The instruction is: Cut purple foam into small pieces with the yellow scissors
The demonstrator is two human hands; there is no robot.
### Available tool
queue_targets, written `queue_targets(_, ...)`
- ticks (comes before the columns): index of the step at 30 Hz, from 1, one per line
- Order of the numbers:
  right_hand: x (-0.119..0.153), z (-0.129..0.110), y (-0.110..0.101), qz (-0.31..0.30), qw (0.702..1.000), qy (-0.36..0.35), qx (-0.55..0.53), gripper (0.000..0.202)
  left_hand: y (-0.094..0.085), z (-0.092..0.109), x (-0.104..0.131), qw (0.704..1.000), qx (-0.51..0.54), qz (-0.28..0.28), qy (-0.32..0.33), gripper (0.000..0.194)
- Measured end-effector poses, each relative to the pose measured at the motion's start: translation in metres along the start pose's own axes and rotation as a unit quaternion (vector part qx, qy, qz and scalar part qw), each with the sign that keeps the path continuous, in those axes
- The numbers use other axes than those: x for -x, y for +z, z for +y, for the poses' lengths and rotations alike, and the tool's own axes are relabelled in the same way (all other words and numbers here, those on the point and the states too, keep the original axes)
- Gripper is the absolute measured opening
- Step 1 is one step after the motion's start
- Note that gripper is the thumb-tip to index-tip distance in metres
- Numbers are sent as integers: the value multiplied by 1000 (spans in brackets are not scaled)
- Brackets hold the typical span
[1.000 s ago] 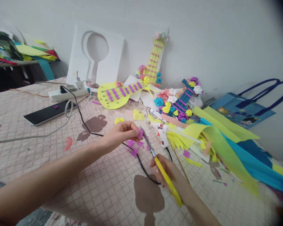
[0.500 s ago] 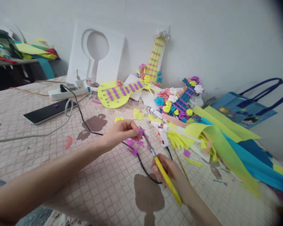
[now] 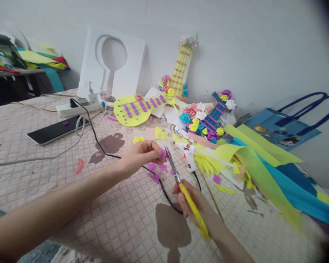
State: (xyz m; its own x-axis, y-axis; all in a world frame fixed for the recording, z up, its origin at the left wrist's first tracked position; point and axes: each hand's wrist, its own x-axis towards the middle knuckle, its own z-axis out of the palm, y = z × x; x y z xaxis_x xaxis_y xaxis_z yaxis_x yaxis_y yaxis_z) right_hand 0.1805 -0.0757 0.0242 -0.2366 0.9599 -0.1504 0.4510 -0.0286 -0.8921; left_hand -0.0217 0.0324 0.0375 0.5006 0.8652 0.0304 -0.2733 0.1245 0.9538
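My left hand (image 3: pixel 146 152) pinches a small piece of purple paper (image 3: pixel 163 153) between thumb and fingers. In my right hand (image 3: pixel 190 199) is a pair of yellow-handled scissors (image 3: pixel 188 199), its blades slightly apart beside the paper's right edge. Below my left hand, purple paper scraps (image 3: pixel 155 176) lie on the table by a black cord. A white glue gun (image 3: pixel 190 160) rests just beyond the scissors. Farther back lies a yellow guitar shape (image 3: pixel 133 115) with purple strips and dark strings.
Yellow and blue paper sheets (image 3: pixel 287 175) spread over the right side, near a blue bag (image 3: pixel 285 126). A black phone-like slab (image 3: pixel 57 129) and a power strip (image 3: pixel 79 107) lie at left. Flower-trimmed guitars (image 3: pixel 214 118) and a white cut-out board (image 3: pixel 128 65) stand along the wall.
The scissor blades have parted and drawn slightly away from the purple paper. My left hand has barely moved and keeps its pinch.
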Motion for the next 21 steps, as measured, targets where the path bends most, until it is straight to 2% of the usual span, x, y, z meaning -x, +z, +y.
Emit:
queue_targets(7,-3,9,5,12,1000,-4,-16,35,8,-12,2,997,76,29,-6,23)
queue_targets(14,-2,4,1,28,999,15,-4,30,8,-4,5,999,-17,39,27,20)
queue_targets(21,-3,5,-3,42,998,19,38,29,6,-2,4,999,-30,31,33,20)
